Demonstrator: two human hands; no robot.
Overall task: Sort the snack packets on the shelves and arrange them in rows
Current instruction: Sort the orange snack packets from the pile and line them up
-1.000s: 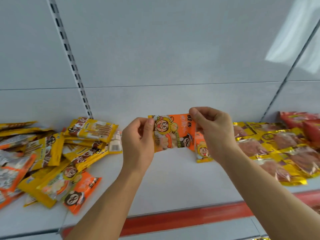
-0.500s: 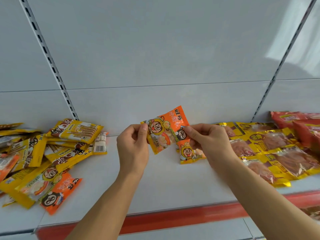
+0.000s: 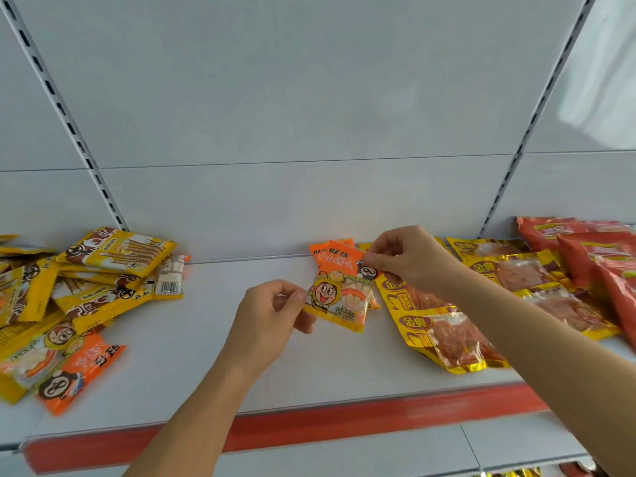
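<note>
**Orange packet being laid into a new row at mid-shelf**

An orange snack packet (image 3: 339,297) is pinched at its lower left corner by the left hand (image 3: 266,316) and at its upper right edge by the right hand (image 3: 409,261); both grips are closed on the packet. It is held low over the shelf (image 3: 241,366), near the back edge at the middle, on top of at least one more orange packet (image 3: 323,251) of the same kind that lies against the back panel.

Toward the right end of the shelf, gold packets of meat snack (image 3: 444,339) are laid overlapping in what appears to be rows, with red packets (image 3: 599,256) beyond them at the far right. That part is judged largely sorted.

At the left end a mixed heap (image 3: 86,297) of yellow and orange packets is left jumbled, some overlapping and turned at odd angles. The orange row is judged barely begun, and most of the heap remains to be sorted, so the task is perhaps halfway at best.
</note>
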